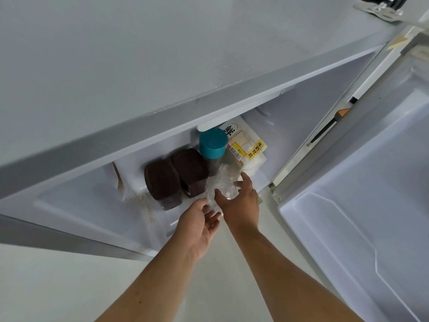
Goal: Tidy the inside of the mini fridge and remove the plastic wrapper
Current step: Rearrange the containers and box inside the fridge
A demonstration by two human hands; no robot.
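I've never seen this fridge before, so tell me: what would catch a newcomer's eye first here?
The teal-capped bottle stands out at the middle of the open mini fridge, with two dark brown containers to its left and a bread package with yellow labels behind it to the right. In front, the right hand grips a crumpled clear plastic wrapper while the left hand reaches in open beside it.

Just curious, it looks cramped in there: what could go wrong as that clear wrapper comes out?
The right hand grips the clear wrapper, which lies against the teal-capped bottle; pulling might tip it. The two brown jars stand close beside it and could get knocked. The open left hand holds nothing steady.
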